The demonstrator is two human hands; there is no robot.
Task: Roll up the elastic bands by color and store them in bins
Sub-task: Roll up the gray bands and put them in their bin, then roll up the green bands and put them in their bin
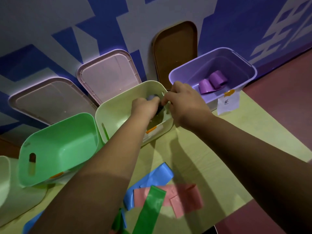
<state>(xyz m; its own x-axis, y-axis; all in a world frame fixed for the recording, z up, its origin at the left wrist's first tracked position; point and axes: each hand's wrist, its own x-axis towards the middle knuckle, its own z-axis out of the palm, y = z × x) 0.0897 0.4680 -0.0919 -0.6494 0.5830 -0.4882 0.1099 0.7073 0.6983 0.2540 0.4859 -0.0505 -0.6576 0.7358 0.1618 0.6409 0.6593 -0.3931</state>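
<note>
Both hands reach into the pale yellow-green bin [108, 114] in the middle. My left hand [145, 107] is closed around a rolled dark grey band [152, 97], whose top shows above the fingers. My right hand [184, 102] pinches the same roll at the bin's right wall. The purple bin [179, 73] on the right holds rolled purple bands [213, 81]. The green bin [55, 149] on the left looks empty. Loose flat bands lie on the mat in front: blue [160, 174], pink [184, 198] and green [150, 210].
Two pink lids [108, 71] and a brown lid [175, 48] lean against the blue patterned wall behind the bins. A white paper label [228, 103] hangs on the purple bin's front. Another pale bin's edge [4, 179] shows at far left. Red floor lies to the right.
</note>
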